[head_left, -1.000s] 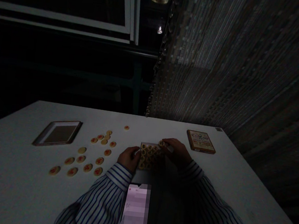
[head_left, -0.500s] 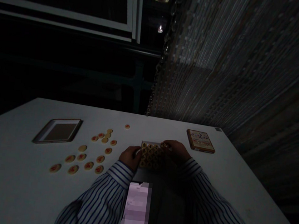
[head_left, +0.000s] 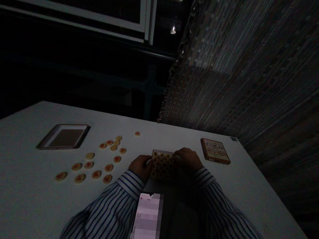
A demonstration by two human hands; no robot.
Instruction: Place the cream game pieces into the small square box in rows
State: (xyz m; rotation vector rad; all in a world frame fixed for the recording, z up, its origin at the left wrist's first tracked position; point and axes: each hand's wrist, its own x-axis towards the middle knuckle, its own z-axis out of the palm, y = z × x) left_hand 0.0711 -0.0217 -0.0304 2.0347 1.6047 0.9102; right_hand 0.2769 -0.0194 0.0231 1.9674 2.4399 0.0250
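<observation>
A small box (head_left: 160, 151) on the table holds rows of round Chinese chess pieces (head_left: 161, 161) with dark characters. My left hand (head_left: 140, 165) is closed on its left wall, thumb at the rim. At the far right corner, my right hand (head_left: 188, 159) has its fingers bent together over the end of the back row, pressing on a chess piece that is mostly hidden. Shadow covers the box's right part. Loose pieces (head_left: 96, 174), many with red characters and a few blank side up, lie scattered to the left.
An open, shallow tray-like box part (head_left: 85, 128) lies at the far left of the white table (head_left: 11, 179). A closed printed box (head_left: 215, 151) lies at the right. A lit phone (head_left: 143, 221) is near my body. A bead curtain (head_left: 225, 73) hangs behind.
The piece under my right fingers, visible at the back corner earlier, now sits lower and is more covered. My left hand keeps its hold on the box. The view has shifted slightly.
</observation>
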